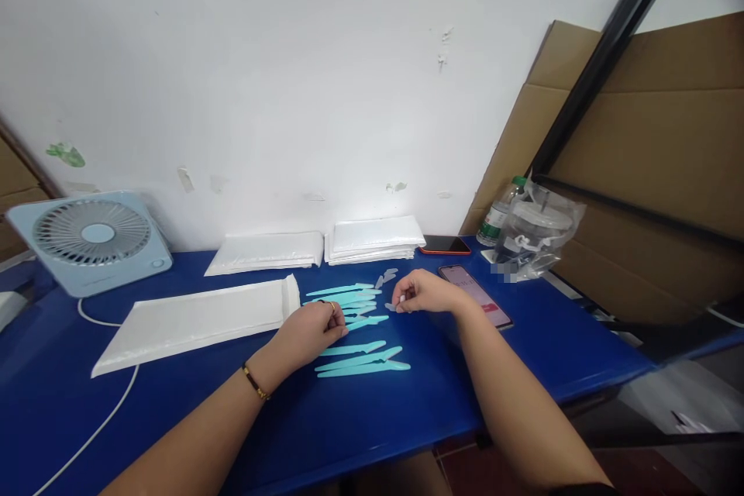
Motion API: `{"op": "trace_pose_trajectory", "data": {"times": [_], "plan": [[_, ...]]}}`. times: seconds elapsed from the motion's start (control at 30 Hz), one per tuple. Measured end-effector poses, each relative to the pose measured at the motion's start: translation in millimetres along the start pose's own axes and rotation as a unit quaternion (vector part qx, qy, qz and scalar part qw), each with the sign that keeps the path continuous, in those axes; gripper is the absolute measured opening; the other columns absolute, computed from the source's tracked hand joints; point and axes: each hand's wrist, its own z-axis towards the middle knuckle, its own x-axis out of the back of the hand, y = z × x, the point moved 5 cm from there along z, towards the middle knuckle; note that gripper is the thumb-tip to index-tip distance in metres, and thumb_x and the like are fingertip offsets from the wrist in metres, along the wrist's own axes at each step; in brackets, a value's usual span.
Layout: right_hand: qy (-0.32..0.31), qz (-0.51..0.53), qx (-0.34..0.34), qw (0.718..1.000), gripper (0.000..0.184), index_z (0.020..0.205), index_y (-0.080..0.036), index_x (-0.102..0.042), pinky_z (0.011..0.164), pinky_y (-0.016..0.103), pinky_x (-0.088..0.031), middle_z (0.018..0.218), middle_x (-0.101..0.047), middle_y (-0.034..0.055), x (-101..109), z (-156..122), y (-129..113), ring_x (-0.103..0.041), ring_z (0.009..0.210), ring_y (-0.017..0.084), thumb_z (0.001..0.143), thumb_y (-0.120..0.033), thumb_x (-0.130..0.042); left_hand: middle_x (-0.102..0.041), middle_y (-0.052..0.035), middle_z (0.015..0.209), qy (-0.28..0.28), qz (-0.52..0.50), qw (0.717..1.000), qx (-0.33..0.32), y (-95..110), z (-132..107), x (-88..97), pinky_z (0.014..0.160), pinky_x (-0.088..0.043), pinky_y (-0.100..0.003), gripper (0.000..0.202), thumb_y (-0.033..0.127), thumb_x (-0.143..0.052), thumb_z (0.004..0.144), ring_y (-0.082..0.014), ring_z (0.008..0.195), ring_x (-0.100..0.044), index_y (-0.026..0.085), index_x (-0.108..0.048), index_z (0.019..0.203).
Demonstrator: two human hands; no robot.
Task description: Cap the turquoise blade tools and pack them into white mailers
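Note:
My left hand [314, 332] is closed, its fingers pinching the handle of a turquoise eyebrow razor [372, 321] whose head points right. Just to the right, my right hand [428, 292] is closed in a pinch on a small translucent blade cap [391, 308]. A few more blade caps [389, 275] lie behind it. Several turquoise razors [352, 296] lie side by side beyond my left hand. Nearer to me are three more razors [363, 368], roughly parallel, heads to the right. The fingers hide part of what each hand holds.
A white padded mailer [209, 318] lies at left; two stacks of mailers [267, 249] [375, 239] sit against the wall. A blue fan [96, 236] with a white cable stands far left. Two phones [477, 296] [445, 245], a bottle [500, 213] and a bagged cup [532, 236] are at right.

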Motion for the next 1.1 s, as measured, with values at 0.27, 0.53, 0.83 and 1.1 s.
{"op": "trace_pose_trajectory", "data": {"times": [0.27, 0.53, 0.83, 1.1], "plan": [[-0.026, 0.009, 0.017, 0.999, 0.019, 0.08, -0.017, -0.073, 0.052, 0.022, -0.044, 0.063, -0.066, 0.0016, -6, 4, -1, -0.057, 0.054, 0.012, 0.067, -0.03, -0.069, -0.063, -0.0006, 0.071, 0.019, 0.033, 0.999, -0.001, -3, 3, 0.4, 0.054, -0.034, -0.025, 0.02, 0.038, -0.049, 0.08, -0.0151, 0.064, -0.055, 0.02, -0.058, 0.077], [-0.023, -0.004, 0.068, 0.997, 0.018, 0.083, -0.017, -0.072, 0.054, 0.021, -0.043, 0.066, -0.067, 0.0015, -19, 11, -15, -0.059, 0.059, 0.013, 0.07, -0.029, -0.068, -0.062, -0.0005, 0.071, 0.045, 0.06, 0.997, -0.014, 0, 4, 0.8, 0.056, -0.035, -0.025, 0.017, 0.035, -0.049, 0.08, -0.0155, 0.067, -0.055, 0.021, -0.059, 0.077], [0.21, -0.213, 0.076, 0.951, 0.022, 0.096, -0.02, -0.069, 0.074, 0.026, -0.042, 0.093, -0.06, 0.0057, 2, 30, 1, -0.057, 0.082, 0.015, 0.081, -0.014, -0.054, -0.063, -0.0011, 0.088, 0.024, 0.055, 0.996, -0.07, 16, -6, 12.1, 0.065, -0.04, -0.025, 0.02, 0.038, -0.059, 0.075, -0.0165, 0.079, -0.056, 0.023, -0.064, 0.086], [0.14, -0.158, 0.007, 0.977, 0.008, 0.074, -0.018, -0.067, 0.063, 0.023, -0.042, 0.081, -0.061, 0.0028, 9, 13, 14, -0.058, 0.072, 0.014, 0.067, -0.019, -0.069, -0.065, -0.001, 0.072, -0.03, 0.123, 0.986, -0.106, 23, -9, 2.3, 0.058, -0.035, -0.024, 0.016, 0.028, -0.051, 0.079, -0.0144, 0.066, -0.056, 0.022, -0.065, 0.074]]}}
